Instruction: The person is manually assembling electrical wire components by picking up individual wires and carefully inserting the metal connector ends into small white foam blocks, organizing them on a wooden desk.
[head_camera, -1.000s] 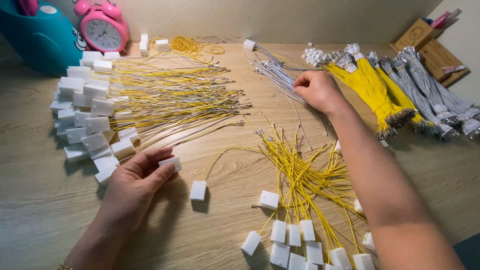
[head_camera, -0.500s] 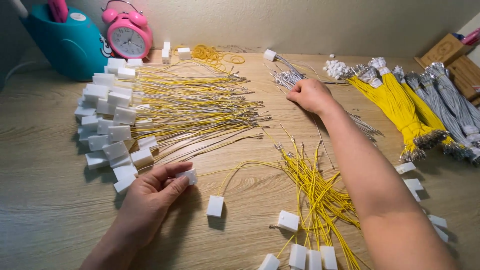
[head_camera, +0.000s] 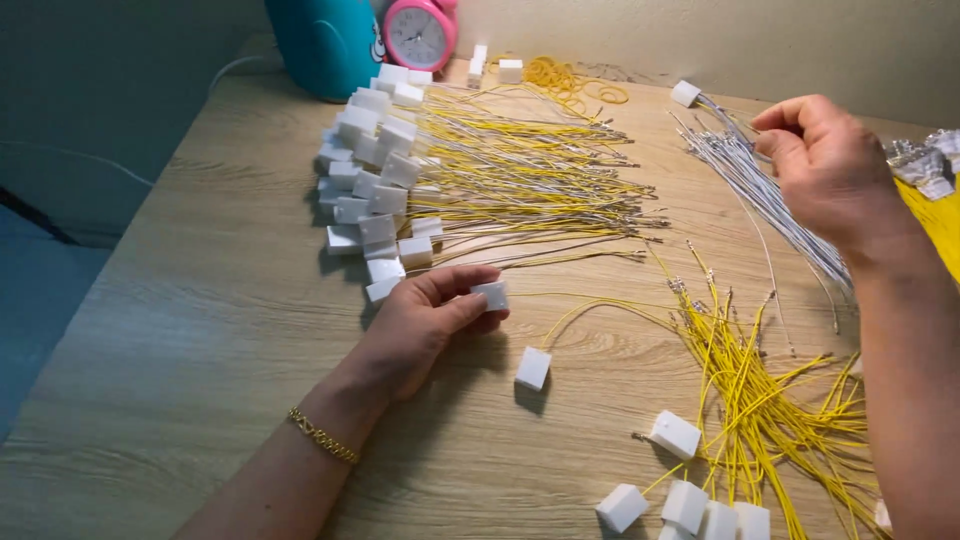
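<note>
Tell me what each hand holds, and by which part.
The left hand pinches a small white connector block by its sides, thumb against fingers. The right hand pinches thin grey wires near their upper end.

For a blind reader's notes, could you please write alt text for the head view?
The left hand pinches a small white connector on a wooden table, while the right hand picks at grey wires. Finished yellow wires lie fanned out behind.

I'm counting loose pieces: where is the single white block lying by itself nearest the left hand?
In the head view, the white block lies on the wooden table near the middle, just right of the left hand, apart from it.
</note>
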